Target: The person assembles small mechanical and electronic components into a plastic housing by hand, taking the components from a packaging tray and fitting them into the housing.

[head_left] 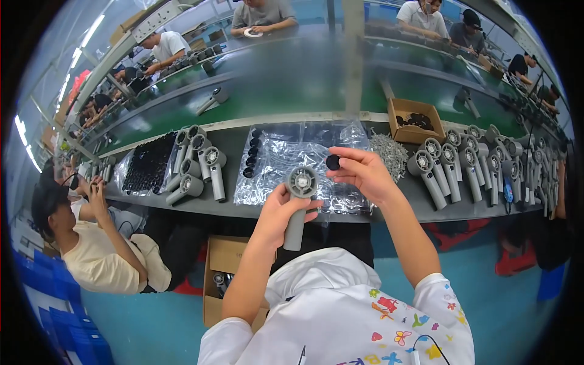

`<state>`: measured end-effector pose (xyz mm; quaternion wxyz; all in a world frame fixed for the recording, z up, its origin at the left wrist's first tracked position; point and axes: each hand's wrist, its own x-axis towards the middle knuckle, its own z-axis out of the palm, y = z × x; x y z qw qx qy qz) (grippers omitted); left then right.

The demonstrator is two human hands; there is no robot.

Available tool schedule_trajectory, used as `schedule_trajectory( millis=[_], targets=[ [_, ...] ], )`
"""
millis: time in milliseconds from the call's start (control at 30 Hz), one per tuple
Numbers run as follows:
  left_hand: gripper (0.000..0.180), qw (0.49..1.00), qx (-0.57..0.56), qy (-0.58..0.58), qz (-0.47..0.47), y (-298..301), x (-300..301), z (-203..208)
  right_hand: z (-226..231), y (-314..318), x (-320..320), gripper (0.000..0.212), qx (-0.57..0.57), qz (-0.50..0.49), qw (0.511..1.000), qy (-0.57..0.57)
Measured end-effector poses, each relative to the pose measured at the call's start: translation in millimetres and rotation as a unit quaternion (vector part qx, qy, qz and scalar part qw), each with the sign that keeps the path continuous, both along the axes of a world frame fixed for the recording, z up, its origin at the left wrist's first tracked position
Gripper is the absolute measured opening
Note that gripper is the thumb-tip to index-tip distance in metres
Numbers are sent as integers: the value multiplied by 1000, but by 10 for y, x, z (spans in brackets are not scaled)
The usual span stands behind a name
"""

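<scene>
My left hand (275, 212) is wrapped around the grey handle of a handheld fan (295, 228), held upright in front of me with its round head on top. Inside that head a light-coloured centre and spokes show. Between the fingertips of my right hand (367, 175) is a small black round cap (333, 162), just right of the fan head and apart from it. Beneath both hands, clear plastic bags (274, 185) lie on the bench, with a column of black round parts (250, 153) along their left side.
Grey fan bodies stand in a crowd at right (433, 185) and in a smaller group at left (214, 176). A cardboard box (398, 132) of black pieces sits beside a pile of small clear parts (389, 155). Farther left lies a bag of black discs (149, 167); a co-worker (100, 258) sits nearby.
</scene>
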<state>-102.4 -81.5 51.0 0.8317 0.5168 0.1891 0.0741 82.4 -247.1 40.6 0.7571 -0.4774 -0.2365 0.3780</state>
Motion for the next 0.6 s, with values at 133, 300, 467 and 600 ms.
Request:
schedule_trajectory(
  millis=[133, 300, 467, 600],
  targets=[
    [42, 999, -17, -3, -31, 164, 384, 49, 35, 153, 141, 40, -10, -50, 995, -80],
    [52, 999, -24, 3, -48, 305, 800, 65, 86, 350, 357, 37, -16, -98, 980, -174],
    [49, 998, -48, 24, -45, 424, 1201, 58, 39, 545, 513, 33, -38, -141, 928, -342],
    [48, 998, -47, 17, -34, 508, 1524, 40, 3, 714, 682, 34, -19, -179, 898, -402]
  ],
)
